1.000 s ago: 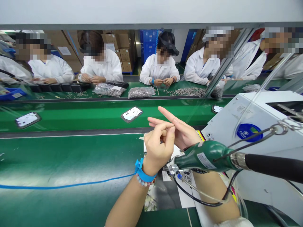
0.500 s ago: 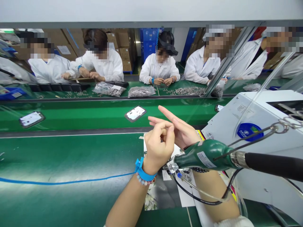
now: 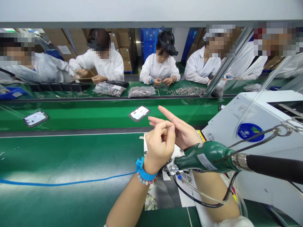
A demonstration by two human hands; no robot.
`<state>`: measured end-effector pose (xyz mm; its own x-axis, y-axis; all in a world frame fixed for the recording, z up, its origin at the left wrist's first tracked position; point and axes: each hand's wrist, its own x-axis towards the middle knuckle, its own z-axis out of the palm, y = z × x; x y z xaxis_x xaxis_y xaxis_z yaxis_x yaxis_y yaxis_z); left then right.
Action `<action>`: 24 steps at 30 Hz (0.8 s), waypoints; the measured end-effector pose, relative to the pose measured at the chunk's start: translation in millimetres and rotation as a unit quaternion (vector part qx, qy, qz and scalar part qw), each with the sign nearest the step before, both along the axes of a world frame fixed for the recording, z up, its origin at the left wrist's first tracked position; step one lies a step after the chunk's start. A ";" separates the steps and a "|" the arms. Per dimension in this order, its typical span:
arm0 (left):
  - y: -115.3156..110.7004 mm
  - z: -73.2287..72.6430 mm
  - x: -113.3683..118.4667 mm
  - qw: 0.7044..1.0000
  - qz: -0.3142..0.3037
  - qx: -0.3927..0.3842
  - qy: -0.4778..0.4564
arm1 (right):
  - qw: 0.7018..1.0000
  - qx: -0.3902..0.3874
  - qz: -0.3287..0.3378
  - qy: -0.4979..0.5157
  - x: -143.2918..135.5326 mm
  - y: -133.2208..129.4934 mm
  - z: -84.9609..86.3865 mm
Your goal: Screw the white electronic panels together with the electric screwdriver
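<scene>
My left hand, with a blue wrist strap and a bead bracelet, is closed, thumb tip against index finger. Whatever its pinch holds, if anything, cannot be made out. Just behind it, partly covered, is my right hand, open with its fingers stretched toward the upper left. A green pneumatic-looking tool with a metal head lies across the view in front of my right wrist. Neither hand visibly grips it. Below the hands are printed sheets on the green bench.
Beyond the green bench runs a conveyor belt carrying flat dark-framed parts. A white machine stands at right. Across the belt sit several co-workers in white coats, with bags of small metal parts. A blue cord stretches left.
The flat parts on the belt have shifted right. A co-worker at far left has leaned further left, and the neighbouring co-worker's hands have moved apart. My hands have hardly moved.
</scene>
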<state>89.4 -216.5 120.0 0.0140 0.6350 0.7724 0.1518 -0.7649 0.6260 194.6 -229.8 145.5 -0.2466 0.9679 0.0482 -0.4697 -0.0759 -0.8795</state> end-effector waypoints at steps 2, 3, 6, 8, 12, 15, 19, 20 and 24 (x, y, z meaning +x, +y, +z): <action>0.0 -0.3 0.1 1.000 -0.003 -0.003 0.003 | 1.000 -0.001 -0.001 -0.001 0.3 -0.3 -0.1; 0.1 -0.5 0.0 1.000 -0.005 -0.004 0.004 | 1.000 -0.002 -0.003 -0.003 0.4 -0.5 -0.1; 0.2 -1.0 -0.2 1.000 -0.004 -0.004 0.007 | 1.000 -0.003 -0.004 -0.004 0.2 -0.7 -0.3; 0.3 -1.1 -0.4 1.000 -0.001 -0.001 0.008 | 1.000 -0.004 -0.003 -0.001 -0.1 -0.3 -0.6; 0.5 -1.0 -0.7 1.000 0.000 0.004 0.008 | 1.000 -0.003 -0.003 0.012 0.1 0.1 -1.0; 1.3 -1.4 -1.1 1.000 -0.001 0.003 0.005 | 1.000 -0.001 -0.003 0.010 0.7 -0.5 -0.9; 0.7 -1.8 -1.6 1.000 -0.002 -0.006 0.003 | 1.000 0.002 -0.009 -0.001 0.5 -1.9 -1.1; -0.3 -1.3 -1.8 1.000 -0.007 -0.008 0.001 | 1.000 0.003 -0.007 0.001 0.2 -2.0 -1.2; -3.5 2.4 -3.2 0.999 -0.038 -0.015 -0.016 | 1.000 0.005 0.003 0.008 2.4 0.2 -2.3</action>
<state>86.1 -220.0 122.4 0.0376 0.6560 0.7538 0.0737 -0.7541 0.6526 197.0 -229.6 143.2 -0.2518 0.9658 0.0616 -0.4839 -0.0705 -0.8723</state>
